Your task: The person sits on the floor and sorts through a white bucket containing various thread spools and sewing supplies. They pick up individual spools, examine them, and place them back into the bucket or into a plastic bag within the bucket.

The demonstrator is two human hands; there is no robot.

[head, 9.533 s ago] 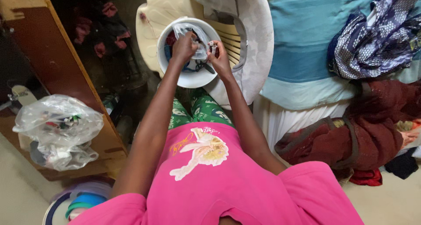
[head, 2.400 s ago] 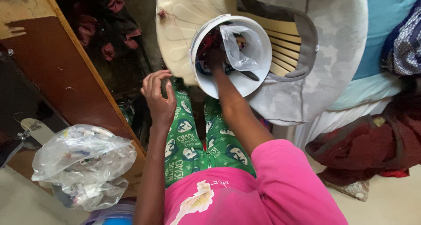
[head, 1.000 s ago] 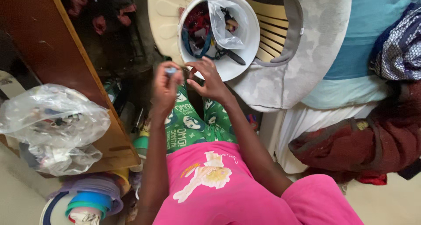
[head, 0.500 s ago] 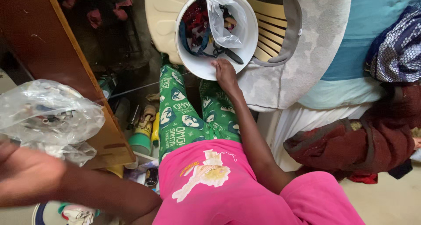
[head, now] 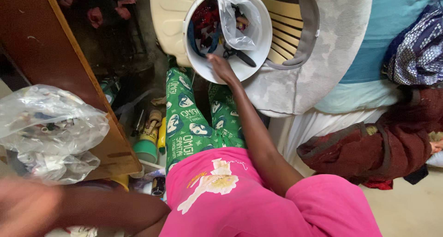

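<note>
One hand, the right hand (head: pixel 220 67), is laid open and empty at six o'clock on the white bucket (head: pixel 258 57) rim, scissors (head: pixel 237 56) just inside, while the blurred left hand (head: pixel 25 211) cannot be judged.

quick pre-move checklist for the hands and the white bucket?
1. Right hand at the white bucket rim: ok, fingers over the near edge.
2. Right hand empty: ok, nothing seen in it.
3. Left hand readable: cannot tell, blurred at lower left.
4. Scissors reachable: ok, lying inside the bucket.
5. Clear bag out of the way: not ok, it stands in the bucket.
6. Bucket seated on the plastic chair: ok.
</note>
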